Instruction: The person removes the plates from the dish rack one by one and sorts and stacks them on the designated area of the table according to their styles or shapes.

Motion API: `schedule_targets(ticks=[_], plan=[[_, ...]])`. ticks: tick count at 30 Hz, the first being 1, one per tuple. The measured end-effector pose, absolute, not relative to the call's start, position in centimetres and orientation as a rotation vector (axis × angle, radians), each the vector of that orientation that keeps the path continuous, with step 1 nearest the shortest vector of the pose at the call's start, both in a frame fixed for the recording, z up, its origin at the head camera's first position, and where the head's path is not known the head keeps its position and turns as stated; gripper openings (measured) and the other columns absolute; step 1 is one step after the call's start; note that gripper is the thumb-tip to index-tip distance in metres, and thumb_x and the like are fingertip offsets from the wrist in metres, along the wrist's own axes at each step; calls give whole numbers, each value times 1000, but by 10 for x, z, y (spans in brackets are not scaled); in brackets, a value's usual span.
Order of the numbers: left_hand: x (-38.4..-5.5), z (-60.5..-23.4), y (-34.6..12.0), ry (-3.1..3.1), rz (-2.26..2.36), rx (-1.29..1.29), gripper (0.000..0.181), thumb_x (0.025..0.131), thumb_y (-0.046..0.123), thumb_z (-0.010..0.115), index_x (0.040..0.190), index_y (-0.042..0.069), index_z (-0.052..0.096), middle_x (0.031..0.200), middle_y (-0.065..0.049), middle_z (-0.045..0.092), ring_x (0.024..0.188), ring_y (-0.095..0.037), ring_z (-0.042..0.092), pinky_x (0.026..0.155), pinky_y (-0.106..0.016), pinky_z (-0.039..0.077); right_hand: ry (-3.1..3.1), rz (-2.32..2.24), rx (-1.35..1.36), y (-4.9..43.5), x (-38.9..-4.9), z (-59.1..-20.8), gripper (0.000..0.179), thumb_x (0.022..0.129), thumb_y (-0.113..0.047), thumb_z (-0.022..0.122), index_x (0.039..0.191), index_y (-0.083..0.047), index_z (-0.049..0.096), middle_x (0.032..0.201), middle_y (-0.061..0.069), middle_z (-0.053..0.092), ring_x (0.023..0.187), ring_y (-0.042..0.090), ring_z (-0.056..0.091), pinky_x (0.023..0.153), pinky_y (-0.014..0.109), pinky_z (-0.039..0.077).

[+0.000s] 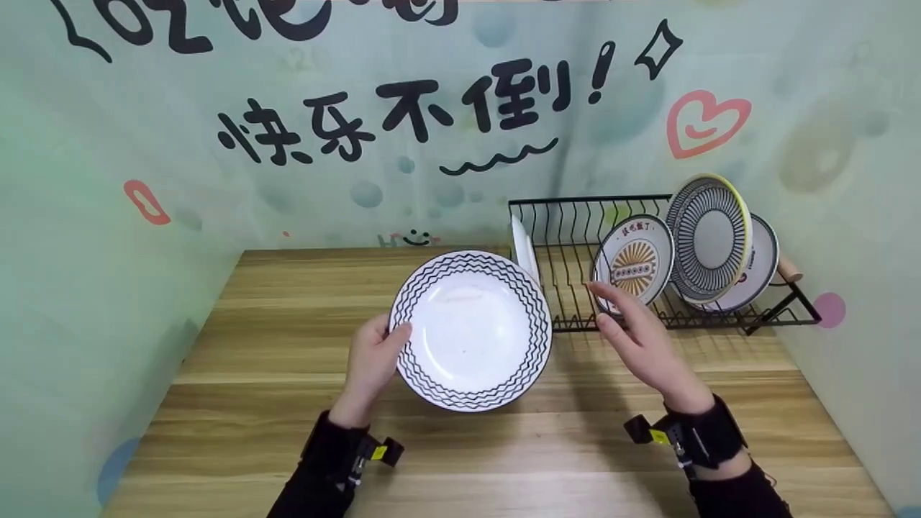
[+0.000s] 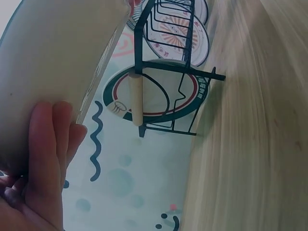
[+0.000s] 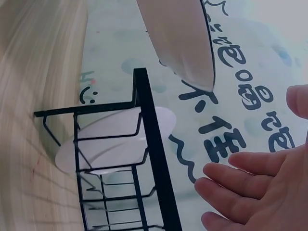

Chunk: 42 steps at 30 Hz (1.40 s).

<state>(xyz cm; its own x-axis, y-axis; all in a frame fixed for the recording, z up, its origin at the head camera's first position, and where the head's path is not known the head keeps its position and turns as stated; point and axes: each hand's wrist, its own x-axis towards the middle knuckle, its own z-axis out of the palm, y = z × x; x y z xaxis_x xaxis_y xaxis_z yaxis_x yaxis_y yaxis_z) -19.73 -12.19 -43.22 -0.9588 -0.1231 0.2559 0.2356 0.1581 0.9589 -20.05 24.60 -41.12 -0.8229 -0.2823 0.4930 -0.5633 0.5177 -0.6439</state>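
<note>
My left hand (image 1: 374, 356) holds a white plate with black wavy lines (image 1: 471, 334) by its left edge, thumb on the face and fingers spread on the underside. The plate is raised over the wooden table, its face toward the head camera. In the left wrist view, the fingers (image 2: 45, 144) press against its pale back. My right hand (image 1: 644, 345) is held before the black wire dish rack (image 1: 568, 327), fingers loosely extended with nothing in them. A plate with a green rim (image 2: 192, 106) stands at the rack's left end.
Toward the rack's right stand a plate with an orange sunburst (image 1: 633, 266), a yellow-edged dish with black radiating lines (image 1: 712, 237) and another dark-rimmed plate (image 1: 764, 255). A wooden rod end (image 1: 789, 270) juts out at the right. A printed backdrop (image 1: 324, 201) closes off the wooden table (image 1: 288, 432).
</note>
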Motion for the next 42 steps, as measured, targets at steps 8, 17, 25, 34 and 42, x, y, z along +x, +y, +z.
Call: schedule_targets(ticks=[8,17,25,34,42], plan=[[-193,-437,-137,-2178,-1894,-17,15,90,0,61,88,-14,67,69,-7,65,56,-10,57,51,-20,50,-2442,1170,661,260,-198,-417,46,98,-6,55,142,6,46,143,22,49,131,35,45,113,41,30],[-196,-445,-153,-2205,-1854,109,17,90,3,60,89,-13,68,69,-6,65,57,-11,57,52,-20,49,-2427,1071,621,275,-199,-419,49,95,-5,60,142,6,47,143,21,51,131,36,45,114,27,26],[-202,-454,-166,-2194,-1858,253,19,91,4,57,89,-13,65,68,-6,64,56,-11,58,51,-22,50,-2460,1046,572,289,-197,-418,51,97,-9,61,143,5,45,143,24,48,132,40,42,110,58,30],[-208,-462,-179,-2121,-1952,383,20,93,5,55,95,-12,65,72,-6,66,60,-12,60,56,-23,52,-2462,1047,541,300,-197,-418,51,95,-8,62,141,8,45,141,28,48,130,44,43,108,64,30],[-213,-466,-186,-2085,-1947,422,20,92,4,55,97,-14,63,70,-4,65,60,-10,58,58,-21,50,-2472,1042,505,306,-197,-414,52,97,-11,62,141,9,44,142,29,46,131,44,41,108,63,29]])
